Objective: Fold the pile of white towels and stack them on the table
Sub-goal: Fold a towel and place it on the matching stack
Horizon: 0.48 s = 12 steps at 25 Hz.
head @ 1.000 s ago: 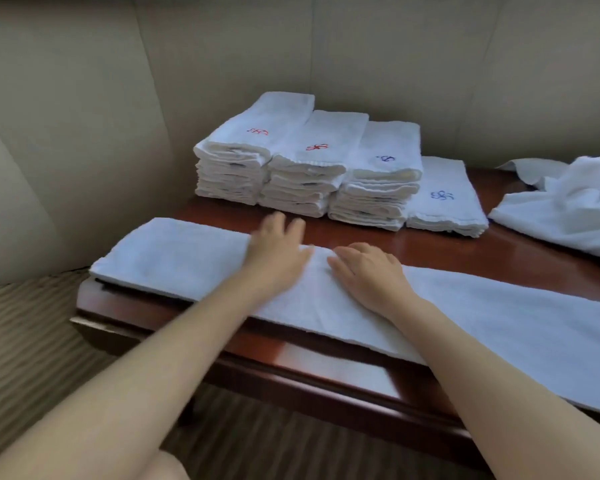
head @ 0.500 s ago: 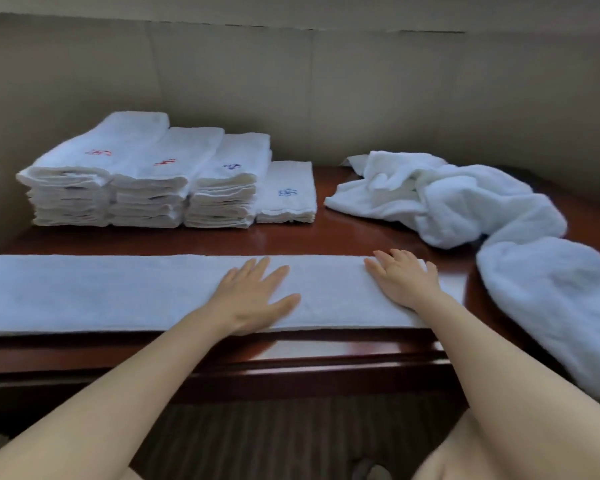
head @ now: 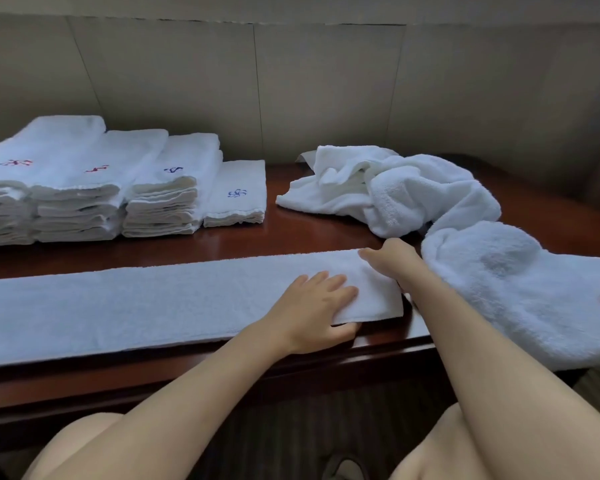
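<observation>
At the far left of the worktop (head: 291, 237), behind the long strip towel (head: 153, 303), stood your folded stacks (head: 84, 188): three tall ones side by side, two with red stitched marks on top and the third with a blue one. Just right of them, touching the third stack, lay a single folded towel (head: 236, 194) with a blue mark, much lower than its neighbours.

The long strip towel lay flat along the near edge of the worktop, running from the left border of the view to its right end near the middle. Your left hand (head: 317, 306) rested on that right end, palm down, fingers spread over the cloth and the thumb tucked under the near edge, so it seemed to be pinching the towel's near corner. Your right hand (head: 387, 259) reached to the far corner of the same end, knuckles up; the fingers curled at the cloth's edge, but I could not tell whether they truly held it.

Behind and to the right of the strip's end sat the unfolded pile (head: 395, 192), crumpled, with one thick towel (head: 516, 292) trailing from it toward you and hanging over the near edge of the worktop, just beside your right forearm.
</observation>
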Tool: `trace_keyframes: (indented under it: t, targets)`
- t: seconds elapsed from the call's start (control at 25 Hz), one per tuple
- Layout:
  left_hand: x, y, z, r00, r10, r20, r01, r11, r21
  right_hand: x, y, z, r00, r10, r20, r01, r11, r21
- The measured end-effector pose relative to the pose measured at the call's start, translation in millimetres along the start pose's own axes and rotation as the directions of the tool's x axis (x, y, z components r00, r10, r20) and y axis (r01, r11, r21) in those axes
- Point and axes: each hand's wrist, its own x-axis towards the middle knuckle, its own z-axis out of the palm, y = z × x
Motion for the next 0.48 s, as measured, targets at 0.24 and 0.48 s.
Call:
trace_keyframes:
  t: [0.24, 0.48]
  targets:
    - [7, -3, 1, 0.999, 0.031, -0.031, -0.030, 0.999, 0.017, 0, -6, -11, 0.996, 0.031, 0.080, -0.047, 0.977, 0.209]
    - [6, 9, 1, 0.979, -0.177, -0.102, 0.154, 0.968, -0.197, 0, -3, -9, 0.863, -0.070, 0.500, -0.358, 0.613, 0.705]
